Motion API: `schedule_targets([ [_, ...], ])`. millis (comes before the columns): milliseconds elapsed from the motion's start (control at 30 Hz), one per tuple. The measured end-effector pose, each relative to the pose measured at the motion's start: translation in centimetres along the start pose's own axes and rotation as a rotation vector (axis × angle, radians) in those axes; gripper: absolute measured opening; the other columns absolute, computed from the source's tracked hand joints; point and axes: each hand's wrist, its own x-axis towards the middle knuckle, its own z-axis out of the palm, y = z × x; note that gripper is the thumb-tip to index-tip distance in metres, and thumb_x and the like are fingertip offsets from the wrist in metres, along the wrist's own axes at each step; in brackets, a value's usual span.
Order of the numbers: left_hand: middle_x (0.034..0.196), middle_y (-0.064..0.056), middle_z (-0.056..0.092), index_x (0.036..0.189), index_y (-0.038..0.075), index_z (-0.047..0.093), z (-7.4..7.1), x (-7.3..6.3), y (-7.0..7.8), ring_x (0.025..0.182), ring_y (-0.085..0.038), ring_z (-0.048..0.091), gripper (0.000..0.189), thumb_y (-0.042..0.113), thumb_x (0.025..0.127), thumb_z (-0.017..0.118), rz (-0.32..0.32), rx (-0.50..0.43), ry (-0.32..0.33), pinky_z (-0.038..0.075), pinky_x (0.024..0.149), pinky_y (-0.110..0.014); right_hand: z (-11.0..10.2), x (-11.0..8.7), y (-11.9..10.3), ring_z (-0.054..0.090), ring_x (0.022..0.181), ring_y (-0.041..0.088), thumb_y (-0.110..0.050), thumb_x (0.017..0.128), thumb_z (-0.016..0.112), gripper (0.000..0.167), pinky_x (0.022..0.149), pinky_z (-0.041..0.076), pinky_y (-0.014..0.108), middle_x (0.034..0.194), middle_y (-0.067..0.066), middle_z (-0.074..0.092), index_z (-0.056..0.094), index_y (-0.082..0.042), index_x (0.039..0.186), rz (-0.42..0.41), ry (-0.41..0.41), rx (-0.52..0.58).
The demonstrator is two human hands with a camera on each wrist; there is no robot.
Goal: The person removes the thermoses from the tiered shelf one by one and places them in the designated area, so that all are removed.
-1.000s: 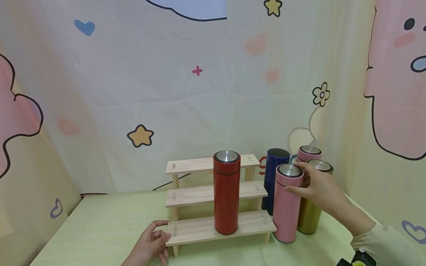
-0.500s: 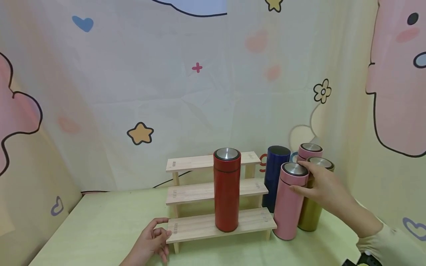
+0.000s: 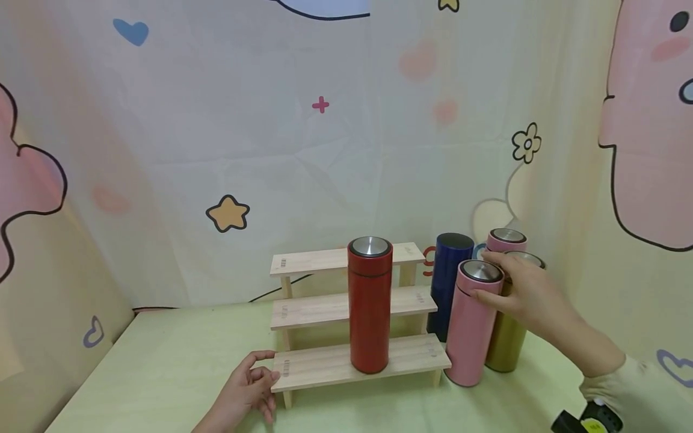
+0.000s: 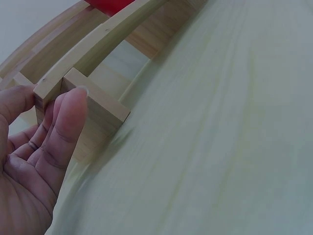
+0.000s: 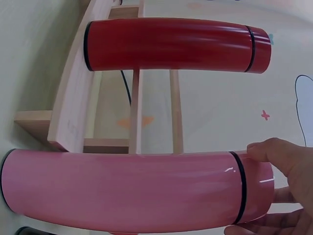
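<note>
My right hand (image 3: 536,304) grips the upper part of a pink thermos (image 3: 470,337), which leans slightly to the right beside a three-step wooden stand (image 3: 311,368). In the right wrist view, thumb and fingers lie on opposite sides of its lid (image 5: 259,191). With its thumb and fingers, my left hand (image 3: 238,388) pinches the front left end of the stand's lowest step, as the left wrist view also shows. A red thermos (image 3: 370,313) with a silver-topped lid stands upright on that lowest step.
Behind the held thermos stand a dark blue bottle (image 3: 445,288), a second pink thermos (image 3: 506,237) and a gold thermos (image 3: 505,346). A pale green cloth (image 3: 178,361) covers the table. A cartoon-printed curtain (image 3: 303,180) encloses the back and sides.
The pink thermos's top has tipped to the right with my right hand, while its base stays nearly in place. The left hand keeps its hold; the whole view has shifted slightly upward.
</note>
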Motion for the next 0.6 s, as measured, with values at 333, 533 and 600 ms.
schedule_targets([
  [333, 0.084, 0.001, 0.057, 0.143, -0.004, 0.017, 0.1, 0.0, 0.1, 0.058, -0.011, 0.060, 0.064, 0.019, 0.098, 0.056, -0.006, -0.001, 0.008, 0.056, 0.052, -0.029, -1.4, 0.9, -0.7, 0.064, 0.092, 0.034, -0.030, 0.087, 0.071, 0.055, 0.077, 0.055, 0.048, 0.105, 0.019, 0.066, 0.054, 0.002, 0.128, 0.021, 0.007, 0.024],
  [533, 0.083, 0.002, 0.057, 0.143, -0.003, 0.016, 0.1, 0.0, 0.1, 0.059, -0.011, 0.061, 0.066, 0.021, 0.098, 0.057, -0.017, 0.009, 0.004, 0.056, 0.053, -0.028, -2.2, 1.7, -1.4, 0.062, 0.099, 0.035, -0.037, 0.090, 0.067, 0.060, 0.078, 0.053, 0.051, 0.105, 0.017, 0.066, 0.051, -0.001, 0.134, 0.024, 0.027, -0.012],
  [600, 0.083, 0.002, 0.057, 0.143, -0.004, 0.015, 0.0, 0.0, 0.1, 0.059, -0.011, 0.061, 0.067, 0.022, 0.098, 0.057, -0.017, 0.015, 0.001, 0.056, 0.053, -0.028, -2.5, 1.9, -1.8, 0.063, 0.096, 0.033, -0.037, 0.090, 0.067, 0.059, 0.077, 0.054, 0.050, 0.106, 0.018, 0.066, 0.051, -0.002, 0.134, 0.019, 0.035, -0.019],
])
